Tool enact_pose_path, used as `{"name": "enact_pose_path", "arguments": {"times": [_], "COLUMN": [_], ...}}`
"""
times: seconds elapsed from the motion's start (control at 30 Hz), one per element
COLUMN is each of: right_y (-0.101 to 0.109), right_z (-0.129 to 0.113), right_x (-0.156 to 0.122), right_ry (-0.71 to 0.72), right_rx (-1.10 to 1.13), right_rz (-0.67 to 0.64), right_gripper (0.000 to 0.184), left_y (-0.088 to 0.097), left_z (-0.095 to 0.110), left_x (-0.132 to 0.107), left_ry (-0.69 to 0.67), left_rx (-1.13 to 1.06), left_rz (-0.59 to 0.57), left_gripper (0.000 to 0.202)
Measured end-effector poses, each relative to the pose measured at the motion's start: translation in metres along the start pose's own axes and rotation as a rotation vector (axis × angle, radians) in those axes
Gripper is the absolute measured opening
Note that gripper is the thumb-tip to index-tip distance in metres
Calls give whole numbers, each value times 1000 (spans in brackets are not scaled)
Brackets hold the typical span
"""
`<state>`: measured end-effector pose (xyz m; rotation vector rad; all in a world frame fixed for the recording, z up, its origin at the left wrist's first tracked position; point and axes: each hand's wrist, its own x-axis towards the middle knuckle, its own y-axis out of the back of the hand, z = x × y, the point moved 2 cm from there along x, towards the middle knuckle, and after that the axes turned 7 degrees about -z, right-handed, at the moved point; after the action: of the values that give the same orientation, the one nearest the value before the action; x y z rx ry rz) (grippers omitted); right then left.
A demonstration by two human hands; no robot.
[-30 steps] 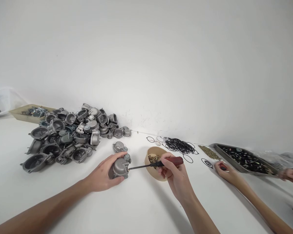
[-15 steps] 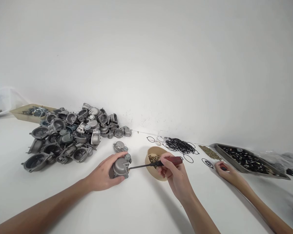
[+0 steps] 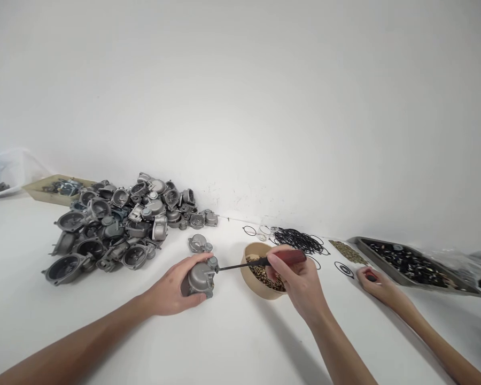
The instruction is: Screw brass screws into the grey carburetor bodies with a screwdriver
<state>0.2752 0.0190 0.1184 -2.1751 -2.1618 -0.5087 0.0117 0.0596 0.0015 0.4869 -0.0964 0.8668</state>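
My left hand (image 3: 175, 286) is closed around a grey metal carburetor float bowl (image 3: 201, 279), its domed side up on the white table. In my right hand (image 3: 300, 278) is a screwdriver (image 3: 287, 257) with a red handle, its dark shaft pointing left. The screwdriver's tip is close to the right side of the float bowl, near its round cap; contact is too small to make out. Below the shaft stands a tan bowl (image 3: 251, 280) of small brass screws or jets. Just behind my left hand lies another float bowl (image 3: 199, 243).
A heap of float bowls (image 3: 116, 224) fills the left, with a yellowish tray (image 3: 44, 196) behind. Black O-rings (image 3: 299, 239), small brass parts (image 3: 348, 251) and a dark tray (image 3: 457, 287) line the right. A co-worker's hand (image 3: 374, 283) holds something with a dark round end.
The screwdriver's tip has moved up along the float bowl's right side, from its lower edge to near the cap. My right hand has shifted slightly right. The view has turned slightly.
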Motion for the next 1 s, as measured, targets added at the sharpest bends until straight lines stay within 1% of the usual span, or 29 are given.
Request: {"name": "enact_pose_path", "arguments": {"times": [0.07,0.1,0.23,0.3,0.33,0.43,0.53,0.67,0.87,1.0], "right_y": [1,0,-12,-23,-28,-44,-52,-54,-57,-57], "right_z": [-18,-28,-69,-80,-81,-74,-58,-44,-40,-38], "right_x": [7,12,29,34,37,42,47,52,54,55], "right_ry": [54,80,230,296,314,334,289,210,166,152], "right_rx": [-80,-134,-384,-443,-443,-391,-366,-369,-368,-373], "right_rz": [-55,-103,-343,-422,-444,-458,-446,-445,-476,-473], "right_gripper": [35,34,25,21,20,23,27,28,27,26], "left_y": [0,0,0,0,-1,0,0,0,0,1], "left_z": [0,-1,-5,-6,-7,-7,-6,-7,-6,-5], "left_x": [0,0,1,1,1,1,1,1,1,1], "left_ry": [-19,-27,-34,-39,-40,-24,-10,-12,-7,-7], "left_rx": [-13,-23,-50,-46,-42,-33,-39,-47,-36,-30], "left_rz": [-7,-10,-20,-18,-18,-16,-23,-32,-21,-26], "left_gripper": [79,79,79,80,81,82,81,81,81,81]}}
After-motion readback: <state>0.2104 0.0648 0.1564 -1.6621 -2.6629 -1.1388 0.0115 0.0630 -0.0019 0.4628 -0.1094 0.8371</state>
